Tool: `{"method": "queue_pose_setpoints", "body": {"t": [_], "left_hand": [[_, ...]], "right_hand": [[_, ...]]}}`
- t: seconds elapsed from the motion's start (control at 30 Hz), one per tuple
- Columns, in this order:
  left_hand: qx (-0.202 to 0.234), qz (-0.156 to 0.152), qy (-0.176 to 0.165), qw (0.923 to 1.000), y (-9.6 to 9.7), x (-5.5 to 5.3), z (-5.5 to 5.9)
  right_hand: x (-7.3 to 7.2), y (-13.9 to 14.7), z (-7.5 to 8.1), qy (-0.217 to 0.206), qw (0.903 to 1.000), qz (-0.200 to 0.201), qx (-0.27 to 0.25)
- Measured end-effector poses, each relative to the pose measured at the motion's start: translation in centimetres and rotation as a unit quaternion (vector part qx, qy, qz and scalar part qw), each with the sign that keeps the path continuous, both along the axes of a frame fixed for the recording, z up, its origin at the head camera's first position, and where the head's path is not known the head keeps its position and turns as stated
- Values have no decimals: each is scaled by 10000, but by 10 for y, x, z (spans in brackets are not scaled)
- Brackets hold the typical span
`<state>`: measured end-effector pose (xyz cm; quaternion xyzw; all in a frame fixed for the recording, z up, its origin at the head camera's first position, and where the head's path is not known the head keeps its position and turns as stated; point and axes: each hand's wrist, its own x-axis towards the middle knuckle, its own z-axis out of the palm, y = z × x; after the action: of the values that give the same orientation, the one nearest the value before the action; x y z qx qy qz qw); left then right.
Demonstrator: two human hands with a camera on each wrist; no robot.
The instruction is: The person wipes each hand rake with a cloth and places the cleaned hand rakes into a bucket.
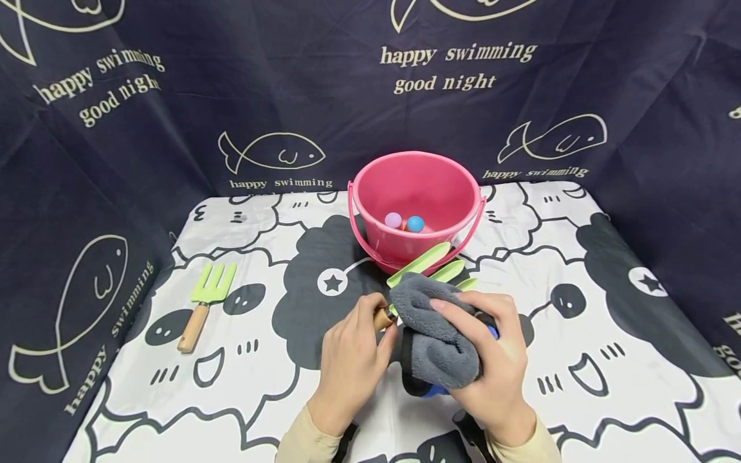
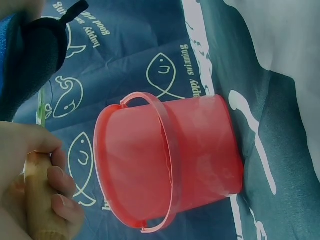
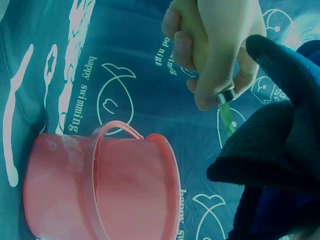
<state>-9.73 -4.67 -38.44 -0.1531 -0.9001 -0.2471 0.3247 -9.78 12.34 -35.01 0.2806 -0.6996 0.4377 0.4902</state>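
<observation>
My left hand (image 1: 353, 357) grips the wooden handle (image 2: 42, 195) of a small garden tool. Its metal collar (image 3: 226, 96) leads into a narrow green neck (image 3: 227, 120) that runs behind the cloth. In my right hand (image 1: 494, 354) is a bunched, fluffy grey cloth (image 1: 442, 354) with black edging and a blue underside, held against the tool's green part. Most of that part is hidden by the folds. Several long green blades (image 1: 421, 263) show past the cloth's upper edge, in front of the bucket; I cannot tell which belongs to the held tool.
A pink bucket (image 1: 417, 244) with its handle lowered stands at the back middle, holding a lilac ball (image 1: 393, 220) and a blue ball (image 1: 415, 224). At left lies a green garden fork (image 1: 213, 283) with a wooden handle. Dark printed fabric (image 1: 278, 77) encloses the back and sides.
</observation>
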Motion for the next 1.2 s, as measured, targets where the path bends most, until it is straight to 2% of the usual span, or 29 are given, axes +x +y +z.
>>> {"method": "queue_pose_setpoints", "body": {"t": [0.2, 0.83, 0.97, 1.2], "left_hand": [[24, -33, 70, 10000, 0, 0, -1], [-1, 49, 191, 9998, 1, 0, 0], [21, 23, 188, 9998, 1, 0, -1], [81, -68, 376, 9992, -1, 0, 0]], "right_hand": [[0, 0, -2, -164, 9995, -86, 272], [-5, -2, -5, -115, 9991, -133, 399], [-5, -3, -7, -143, 9979, -196, 594], [-8, -4, -9, -149, 9935, -457, 1035]]}}
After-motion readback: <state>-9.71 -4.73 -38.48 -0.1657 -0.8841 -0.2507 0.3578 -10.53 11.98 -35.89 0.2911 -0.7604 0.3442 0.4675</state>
